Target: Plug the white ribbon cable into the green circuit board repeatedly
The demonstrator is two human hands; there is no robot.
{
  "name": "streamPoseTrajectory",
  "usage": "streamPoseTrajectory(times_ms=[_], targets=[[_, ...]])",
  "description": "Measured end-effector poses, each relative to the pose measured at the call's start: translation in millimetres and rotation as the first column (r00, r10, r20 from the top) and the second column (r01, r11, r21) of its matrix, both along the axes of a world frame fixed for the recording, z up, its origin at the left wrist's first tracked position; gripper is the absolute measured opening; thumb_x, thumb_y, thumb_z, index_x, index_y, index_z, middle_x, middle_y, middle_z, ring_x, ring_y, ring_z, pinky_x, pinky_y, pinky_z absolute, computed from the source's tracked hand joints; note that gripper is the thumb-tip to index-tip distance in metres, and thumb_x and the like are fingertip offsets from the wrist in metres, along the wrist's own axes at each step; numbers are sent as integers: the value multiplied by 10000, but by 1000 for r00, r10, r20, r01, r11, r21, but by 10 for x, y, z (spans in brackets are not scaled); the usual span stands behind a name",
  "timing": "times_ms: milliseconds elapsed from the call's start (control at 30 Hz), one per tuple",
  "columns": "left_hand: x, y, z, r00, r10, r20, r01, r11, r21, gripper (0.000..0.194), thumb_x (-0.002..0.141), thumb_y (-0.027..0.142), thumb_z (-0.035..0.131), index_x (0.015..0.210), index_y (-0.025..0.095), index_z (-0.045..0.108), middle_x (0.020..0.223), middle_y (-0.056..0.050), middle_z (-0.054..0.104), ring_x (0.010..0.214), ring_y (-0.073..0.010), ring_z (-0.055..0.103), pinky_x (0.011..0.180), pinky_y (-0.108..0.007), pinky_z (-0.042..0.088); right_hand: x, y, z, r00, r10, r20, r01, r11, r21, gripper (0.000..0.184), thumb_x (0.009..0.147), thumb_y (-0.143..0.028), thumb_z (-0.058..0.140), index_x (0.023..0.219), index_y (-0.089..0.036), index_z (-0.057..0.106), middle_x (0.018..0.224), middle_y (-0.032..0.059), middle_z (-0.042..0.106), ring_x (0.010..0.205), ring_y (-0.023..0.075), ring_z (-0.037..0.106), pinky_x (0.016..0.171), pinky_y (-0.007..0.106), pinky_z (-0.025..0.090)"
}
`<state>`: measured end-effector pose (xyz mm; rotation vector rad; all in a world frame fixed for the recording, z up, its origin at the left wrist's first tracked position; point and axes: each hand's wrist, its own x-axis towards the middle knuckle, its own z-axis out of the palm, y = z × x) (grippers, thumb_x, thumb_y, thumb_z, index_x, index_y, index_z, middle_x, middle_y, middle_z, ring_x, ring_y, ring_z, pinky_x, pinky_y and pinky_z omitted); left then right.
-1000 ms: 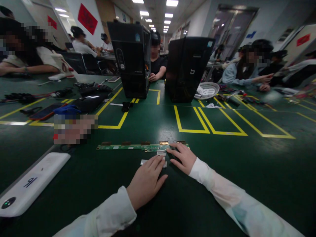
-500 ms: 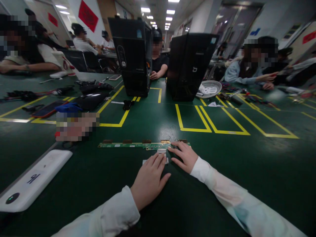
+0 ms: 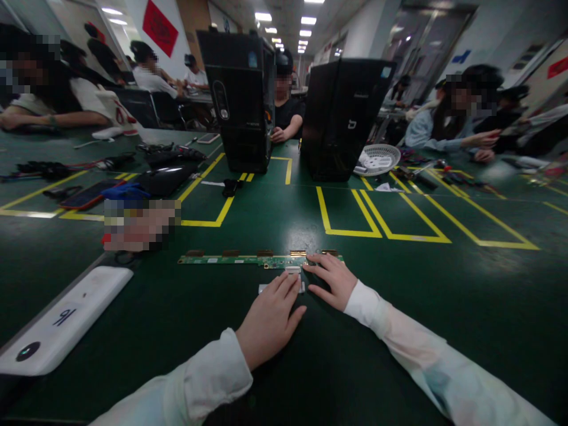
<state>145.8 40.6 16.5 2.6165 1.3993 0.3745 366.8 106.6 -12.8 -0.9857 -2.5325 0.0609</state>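
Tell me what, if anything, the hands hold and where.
No grip is visible: the left hand partly covers a flat whitish piece; the right hand touches a long green circuit board near its right end.

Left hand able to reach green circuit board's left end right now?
Probably yes: the left hand lies partly over a small pale piece, just short of the green circuit board, and nothing visible blocks the board's left end.

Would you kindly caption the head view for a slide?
Left hand and right hand at a green circuit board on a green table, two black computer towers beyond.
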Motion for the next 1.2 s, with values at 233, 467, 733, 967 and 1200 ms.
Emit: streamPoseTrajectory(times_ms=[233, 467, 733, 967, 1200], targets=[[50, -6, -5, 1000, 28, -12, -28, 999, 19, 509, 955, 401, 418, 1366, 109, 486, 1440, -135, 508, 1351, -271, 443, 1111, -457, 395, 6, 6, -20, 1000, -6, -5, 6, 1000, -28, 448, 907, -423, 531, 1277, -176, 577, 1353, 164, 528, 1252, 300, 474, 1035, 532, 395], [85, -29, -10, 998, 49, -34, -48, 998, 28, 524, 955, 415, 407, 1366, 99, 487, 1437, -138, 511, 1347, -279, 446, 1115, -461, 387, 4, 8, -12, 1000, -1, 2, 1, 1000, -9, 445, 913, -422, 527, 1273, -166, 580, 1348, 159, 533, 1245, 303, 480, 1033, 529, 402], [53, -42, 21, 999, 33, -9, -32, 999, 21, 509, 956, 425, 404, 1377, 146, 468, 1444, -121, 506, 1355, -270, 435, 1116, -515, 369, 21, 32, -42, 1000, 19, 6, -19, 1000, -7, 426, 925, -377, 509, 1288, -163, 565, 1347, 168, 529, 1253, 290, 475, 1031, 515, 407], [-50, -6, 63, 999, 27, 43, -31, 993, 110, 490, 962, 392, 402, 1402, 180, 442, 1479, -116, 462, 1389, -264, 389, 1126, -522, 355, 37, 41, -42, 999, 33, 28, -32, 999, -22, 438, 933, -360, 493, 1323, -165, 537, 1372, 171, 506, 1289, 285, 446, 1060, 530, 374], [-496, -111, 198, 979, 202, -25, -200, 978, 53, 491, 971, 412, 355, 1409, 217, 459, 1476, -97, 471, 1364, -268, 429, 1110, -528, 374, 28, 59, -91, 999, 20, 29, -20, 1000, 3, 452, 927, -383, 498, 1311, -150, 552, 1361, 173, 517, 1276, 289, 452, 1053, 517, 384]])
